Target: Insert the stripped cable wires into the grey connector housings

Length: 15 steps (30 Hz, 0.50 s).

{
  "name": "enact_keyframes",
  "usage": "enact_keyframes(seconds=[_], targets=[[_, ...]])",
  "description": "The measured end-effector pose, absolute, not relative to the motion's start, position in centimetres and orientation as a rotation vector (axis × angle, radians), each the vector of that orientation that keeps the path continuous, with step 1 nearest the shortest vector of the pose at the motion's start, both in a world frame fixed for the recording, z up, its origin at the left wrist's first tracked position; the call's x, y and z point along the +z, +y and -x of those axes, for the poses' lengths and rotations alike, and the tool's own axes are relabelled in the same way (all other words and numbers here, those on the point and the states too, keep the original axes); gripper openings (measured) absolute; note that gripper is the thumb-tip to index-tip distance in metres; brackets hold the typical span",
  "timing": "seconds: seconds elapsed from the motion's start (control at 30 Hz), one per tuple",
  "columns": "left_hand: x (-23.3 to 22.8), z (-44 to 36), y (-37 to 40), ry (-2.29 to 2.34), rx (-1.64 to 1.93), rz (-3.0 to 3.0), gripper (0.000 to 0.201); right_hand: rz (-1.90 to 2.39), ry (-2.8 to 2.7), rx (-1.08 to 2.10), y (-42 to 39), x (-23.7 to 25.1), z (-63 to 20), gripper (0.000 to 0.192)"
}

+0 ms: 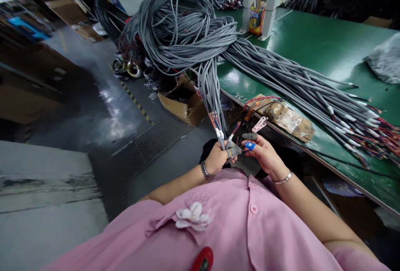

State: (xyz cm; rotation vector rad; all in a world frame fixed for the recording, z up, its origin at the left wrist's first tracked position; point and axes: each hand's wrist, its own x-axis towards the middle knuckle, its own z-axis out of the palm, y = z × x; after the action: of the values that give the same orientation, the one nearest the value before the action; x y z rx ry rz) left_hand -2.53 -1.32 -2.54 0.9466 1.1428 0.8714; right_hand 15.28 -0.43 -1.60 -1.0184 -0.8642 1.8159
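Note:
My left hand (220,157) is closed around the ends of a few grey cables (222,140), just in front of my body. White bands sit near the cable ends, and thin coloured wires (236,128) fan out from them. Close by on the right, my right hand (261,153) pinches fine wires between thumb and finger. Grey covers wrap some fingertips, and a blue band (250,145) is on one of the right hand's digits. From the held ends, more grey cable (208,81) runs up to a big coil (178,25) at the table's edge.
A bundle of grey cables (287,79) with stripped ends lies across the green table (315,33). A taped wooden block (286,117) and a pink clip (259,124) are at its near edge. An open cardboard box (187,108) stands on the floor. A plastic bag (386,58) lies far right.

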Motion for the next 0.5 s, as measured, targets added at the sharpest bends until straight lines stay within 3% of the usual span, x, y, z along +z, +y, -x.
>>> enact_keyframes(seconds=[0.5], targets=[[-0.7,2.5,-0.3,1.067,0.664,-1.026,0.031,1.070,-0.958,1.821,-0.5,-1.6,-17.0,0.031]])
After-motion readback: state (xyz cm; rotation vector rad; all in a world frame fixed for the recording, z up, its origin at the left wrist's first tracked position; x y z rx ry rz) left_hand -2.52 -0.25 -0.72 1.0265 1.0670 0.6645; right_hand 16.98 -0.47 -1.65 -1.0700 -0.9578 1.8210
